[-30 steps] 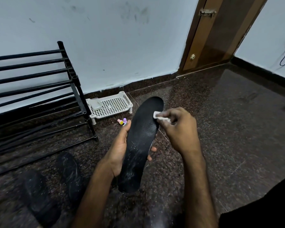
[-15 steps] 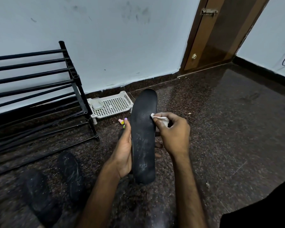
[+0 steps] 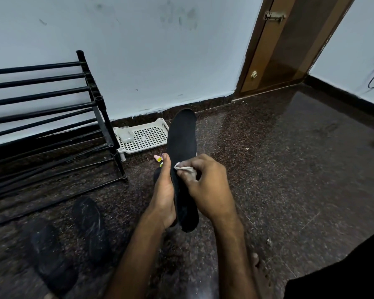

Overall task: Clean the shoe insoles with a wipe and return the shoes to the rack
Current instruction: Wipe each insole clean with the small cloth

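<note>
A black insole stands nearly upright in the middle of the view, toe end pointing away from me. My left hand grips it from the left side, thumb along its edge. My right hand pinches a small white wipe and presses it against the insole's middle. Two black shoes lie on the dark floor at the lower left. The black shoe rack stands against the wall on the left, its bars bare.
A white perforated plastic tray with a small clear box sits on the floor beside the rack. Small pink and yellow items lie in front of it. A wooden door is at the back right. My bare foot rests at the bottom.
The insole has turned from tilted right to nearly upright and risen. My right hand with the wipe has slid down from near the toe to the insole's middle.
</note>
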Motion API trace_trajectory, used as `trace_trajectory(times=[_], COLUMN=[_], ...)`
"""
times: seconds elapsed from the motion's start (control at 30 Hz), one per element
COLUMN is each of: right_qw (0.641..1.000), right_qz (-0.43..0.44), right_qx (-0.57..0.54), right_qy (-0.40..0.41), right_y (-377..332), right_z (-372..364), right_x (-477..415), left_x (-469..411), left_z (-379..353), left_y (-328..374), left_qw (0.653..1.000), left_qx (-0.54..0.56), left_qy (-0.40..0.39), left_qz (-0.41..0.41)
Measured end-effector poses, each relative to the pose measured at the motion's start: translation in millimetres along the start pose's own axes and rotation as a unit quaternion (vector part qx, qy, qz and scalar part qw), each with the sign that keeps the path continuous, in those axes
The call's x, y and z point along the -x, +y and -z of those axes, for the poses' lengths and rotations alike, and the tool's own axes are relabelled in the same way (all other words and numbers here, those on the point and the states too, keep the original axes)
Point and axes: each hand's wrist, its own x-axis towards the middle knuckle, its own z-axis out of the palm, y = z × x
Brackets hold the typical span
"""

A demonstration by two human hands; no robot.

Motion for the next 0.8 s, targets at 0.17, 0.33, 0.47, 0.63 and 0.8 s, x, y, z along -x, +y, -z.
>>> trace_trajectory(times=[0.17,0.33,0.47,0.63,0.8], right_qw=[0.999,1.0,0.999,0.999,1.0], right_qz=[-0.016,0.013,-0.001,-0.009,0.016], right_qx=[0.049,-0.007,-0.015,0.018,0.0], right_qy=[0.015,0.027,-0.044,0.049,-0.004], right_y=[12,0,2,-2,-3], right_z=[11,2,6,4,4], right_x=[-3,-2,-2,-4,-7], left_x=[5,3,5,3,5], left_z=[1,0,2,-4,-2], left_y=[5,1,5,0,3], left_qw=[1.0,1.0,0.999,0.999,0.999], left_qx=[0.009,-0.004,-0.006,-0.041,-0.028], left_qy=[-0.007,-0.006,0.013,0.001,0.01], left_qz=[-0.016,-0.026,-0.034,-0.03,-0.03])
